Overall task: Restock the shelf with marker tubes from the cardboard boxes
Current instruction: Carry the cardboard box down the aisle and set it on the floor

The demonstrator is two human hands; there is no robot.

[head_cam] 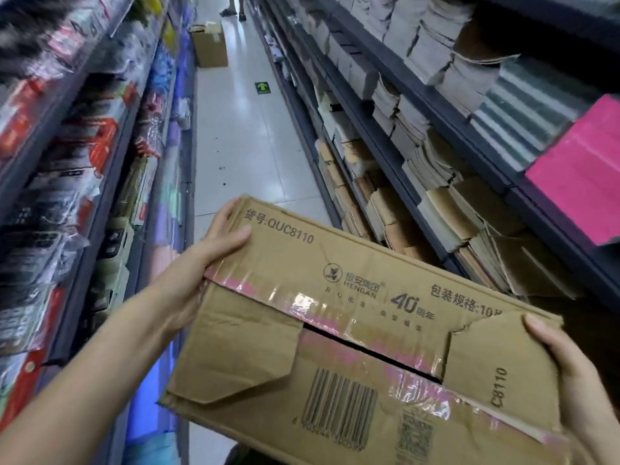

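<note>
Because the box (362,330) is wide and its taped flaps are torn, the hands take it at opposite ends: the left hand (214,250), left of centre in the frame, curls its fingers over the far corner with the thumb on top, and the right hand (570,370), at the lower right, clamps the near end, thumb pressed on a ripped flap. Held so, the box rides level in mid-air across the lower centre, above the floor (241,146) of the aisle, probably for carrying to the spot that needs filling. A dark slit shows between the flaps, but no marker tubes can be seen; whether they are inside I cannot tell. Shelves (396,135) of stacked paper goods run up the right side, and shelves of packaged goods (84,156) up the left. A second box (209,45) stands on the floor at the upper centre, likely set out of the walkway.
</note>
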